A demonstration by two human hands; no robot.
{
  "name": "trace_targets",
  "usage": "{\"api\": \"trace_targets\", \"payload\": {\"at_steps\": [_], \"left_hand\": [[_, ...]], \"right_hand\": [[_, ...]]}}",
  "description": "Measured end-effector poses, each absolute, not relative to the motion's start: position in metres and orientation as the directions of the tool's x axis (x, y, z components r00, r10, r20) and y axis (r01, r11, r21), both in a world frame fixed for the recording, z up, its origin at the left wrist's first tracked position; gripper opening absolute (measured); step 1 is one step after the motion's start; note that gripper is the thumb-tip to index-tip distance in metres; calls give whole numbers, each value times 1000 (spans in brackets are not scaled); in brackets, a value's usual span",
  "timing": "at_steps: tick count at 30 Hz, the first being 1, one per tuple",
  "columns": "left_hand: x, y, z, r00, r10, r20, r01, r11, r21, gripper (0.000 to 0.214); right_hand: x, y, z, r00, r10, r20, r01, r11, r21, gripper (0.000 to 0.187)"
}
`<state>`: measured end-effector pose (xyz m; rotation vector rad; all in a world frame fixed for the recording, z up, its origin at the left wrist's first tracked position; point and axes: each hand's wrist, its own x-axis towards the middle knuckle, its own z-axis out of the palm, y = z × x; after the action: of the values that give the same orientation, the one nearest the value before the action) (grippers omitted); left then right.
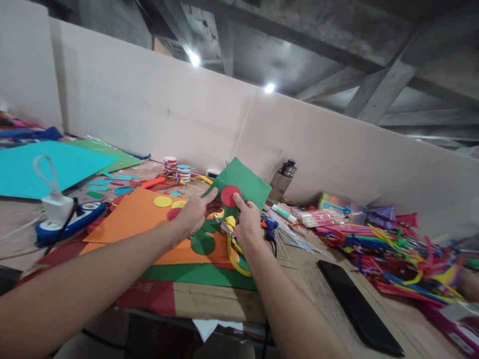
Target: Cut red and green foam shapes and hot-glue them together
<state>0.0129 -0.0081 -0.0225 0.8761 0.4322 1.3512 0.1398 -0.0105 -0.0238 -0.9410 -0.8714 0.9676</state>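
Note:
My left hand [194, 212] and my right hand [247, 222] together hold up a green paper sheet [245, 182] above the table. A red paper circle [229, 195] lies on the sheet, pinched between my left fingers and my right thumb. Below my hands, green paper circles [203, 243] and yellow circles [163, 201] rest on an orange sheet [130, 217]. Yellow-handled scissors [235, 257] lie under my right wrist.
A cyan sheet [37, 167] and a blue-and-white punch tool [69, 222] sit at the left. A black phone [359, 306], a pile of coloured pipe cleaners [392, 254], a glue gun [270, 227], a bottle [282, 182] and a glue stick [283, 213] are to the right. A partition wall [149, 109] stands behind.

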Motion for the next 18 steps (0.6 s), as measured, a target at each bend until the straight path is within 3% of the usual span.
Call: {"api": "trace_targets", "payload": {"at_steps": [6,11,18], "left_hand": [[13,-11,-21,315,928,201,-762,121,636,36],[18,-16,-20,290,937,195,-781,114,614,27],[30,-23,-19,137,989,60,-753,64,655,18]], "right_hand": [[137,-14,-20,334,925,180,-281,279,-918,35],[133,-19,-16,335,936,109,-362,234,-902,37],[127,-23,-22,384,885,264,-93,322,-942,33]]}}
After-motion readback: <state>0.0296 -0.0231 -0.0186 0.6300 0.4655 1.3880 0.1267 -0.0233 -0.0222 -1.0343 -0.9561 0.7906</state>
